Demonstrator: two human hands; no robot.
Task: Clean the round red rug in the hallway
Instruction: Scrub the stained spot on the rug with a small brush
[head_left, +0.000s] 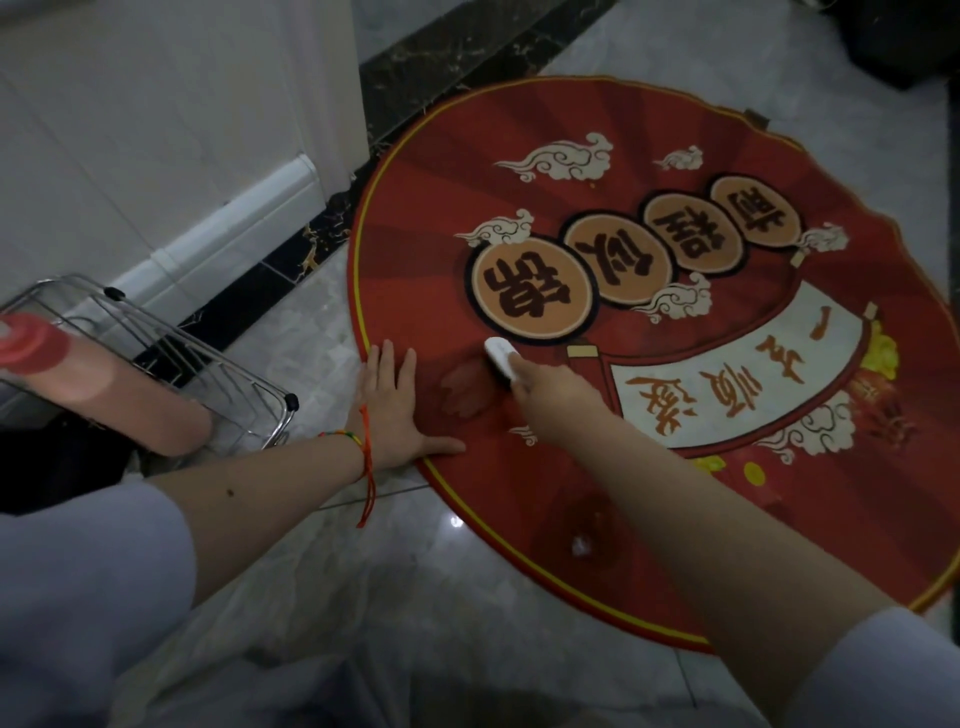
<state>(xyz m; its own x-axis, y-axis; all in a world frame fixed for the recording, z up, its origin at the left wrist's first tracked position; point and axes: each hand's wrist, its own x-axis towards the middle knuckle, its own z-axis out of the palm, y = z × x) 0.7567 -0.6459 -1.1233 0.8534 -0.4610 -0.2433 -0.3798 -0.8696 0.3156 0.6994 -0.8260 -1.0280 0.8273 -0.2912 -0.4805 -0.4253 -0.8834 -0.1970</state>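
The round red rug (649, 467) with a yellow border, white clouds and printed characters lies on the marble floor. My left hand (397, 405) rests flat with straight fingers on the rug's left edge. My right hand (550, 395) grips a small white brush (500, 354) and holds it down on the rug just right of a paler smeared patch (462, 392). Another wet spot (584, 540) shows near the rug's front edge.
A wire rack (197, 358) stands on the floor at the left, with a blurred pink bottle with a red cap (67, 374) close to the camera. A white door frame (332, 104) and dark marble strip (415, 88) border the rug's far left.
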